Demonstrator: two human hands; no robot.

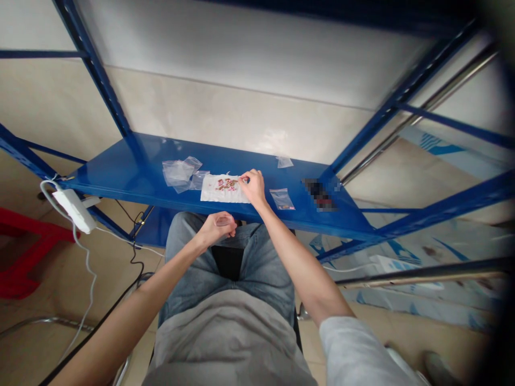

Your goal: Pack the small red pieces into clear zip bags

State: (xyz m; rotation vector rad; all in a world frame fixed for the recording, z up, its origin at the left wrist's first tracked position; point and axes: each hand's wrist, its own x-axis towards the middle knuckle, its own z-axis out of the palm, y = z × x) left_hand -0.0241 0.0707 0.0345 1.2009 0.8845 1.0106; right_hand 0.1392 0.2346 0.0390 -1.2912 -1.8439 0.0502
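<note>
A white packet [223, 188] printed with a red and yellow pattern lies flat on a blue metal shelf [129, 172], near the shelf's front edge and roughly midway along it, just ahead of the person's lap. Its edges look slightly puckered, and a thin clear film seems to cover it (glare and the small size make that hard to confirm). The details of the pattern are too small to read.

The right hand [254, 188] reaches over the packet's right end, and its fingertips [243, 181] come together in a narrow pinch on the top corner, holding it. The left hand [217, 228] is lower, off the shelf and above the person's jeans [193, 252], with its fingers curled toward the thumb in a narrow grip. Something thin and clear may be in that hand, but the view cannot settle what it is or whether it is held.

A heap of clear plastic bags [179, 174] lies just left of the packet. A small clear bag [282, 199] lies to its right, beyond the right hand, and a clear scrap [284, 162] sits toward the back of the shelf. A blurred dark object [318, 195] lies farther right. A white power block [74, 210] on a white cord hangs at the shelf's left end.
</note>
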